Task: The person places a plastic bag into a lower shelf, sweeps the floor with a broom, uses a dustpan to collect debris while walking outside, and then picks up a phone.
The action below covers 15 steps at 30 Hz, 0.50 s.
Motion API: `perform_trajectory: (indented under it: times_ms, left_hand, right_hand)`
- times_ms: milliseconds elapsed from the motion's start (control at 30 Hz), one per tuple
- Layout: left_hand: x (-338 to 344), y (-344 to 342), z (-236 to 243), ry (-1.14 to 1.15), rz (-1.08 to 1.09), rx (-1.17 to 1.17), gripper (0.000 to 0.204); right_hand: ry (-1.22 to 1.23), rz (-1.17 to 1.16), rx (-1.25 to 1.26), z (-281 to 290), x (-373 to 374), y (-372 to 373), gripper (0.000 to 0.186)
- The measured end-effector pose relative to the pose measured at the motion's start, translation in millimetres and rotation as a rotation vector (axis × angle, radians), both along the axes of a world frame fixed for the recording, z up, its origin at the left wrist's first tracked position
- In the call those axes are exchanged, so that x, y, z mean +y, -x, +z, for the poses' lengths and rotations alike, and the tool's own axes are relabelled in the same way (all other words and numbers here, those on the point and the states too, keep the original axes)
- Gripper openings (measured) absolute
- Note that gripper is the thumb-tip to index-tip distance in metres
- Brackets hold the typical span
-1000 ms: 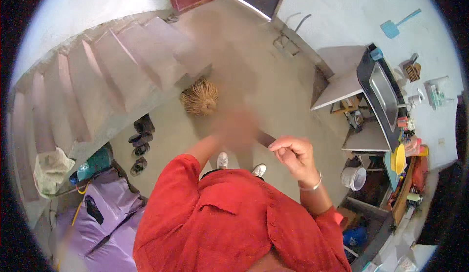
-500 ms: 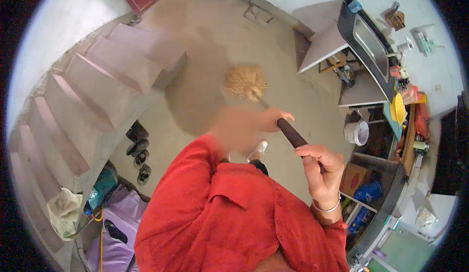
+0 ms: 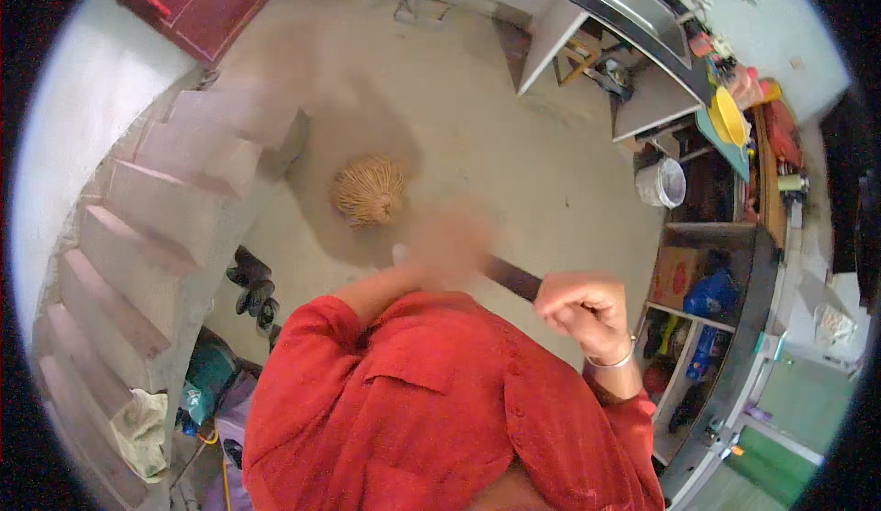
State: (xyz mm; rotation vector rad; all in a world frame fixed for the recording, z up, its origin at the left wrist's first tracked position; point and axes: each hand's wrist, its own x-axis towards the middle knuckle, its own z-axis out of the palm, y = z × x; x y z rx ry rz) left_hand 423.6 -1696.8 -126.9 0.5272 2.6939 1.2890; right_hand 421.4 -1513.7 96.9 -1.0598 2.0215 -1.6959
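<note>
Right hand (image 3: 585, 311) clenched on the mop (image 3: 369, 188) handle; left hand (image 3: 450, 240) blurred, can't tell its grip.
From where I stand: mop head ahead-left of the right grip. Just right of that grip, shelves (image 3: 688, 227) hold a box (image 3: 674, 272), a blue bag (image 3: 709, 293) and smaller items. Ahead-right, a white bucket (image 3: 653, 183), contents unclear; beyond it, a yellow bowl (image 3: 728, 116), and farther ahead a sink (image 3: 642, 6).

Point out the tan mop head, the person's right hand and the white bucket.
Tan mop head (image 3: 365, 190): head view, middle of its strands.
Right hand (image 3: 585, 311): head view, middle of the hand.
White bucket (image 3: 649, 185): head view, outer side wall.
</note>
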Motion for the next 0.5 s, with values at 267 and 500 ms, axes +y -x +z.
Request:
perform_trajectory:
  times_ms: [267,500]
  left_hand:
    - [102.9,-1.5,-60.3,-0.260,-0.178,0.142,0.044]
    - [233.1,-19.8,-3.2,-0.292,-0.431,-0.016,0.038]
  right_hand:
    - [-0.085,-0.145,0.078,10.1,81.0,-43.3,0.013]
    - [0.221,-0.729,0.099,17.7,201.7,-148.4,0.023]
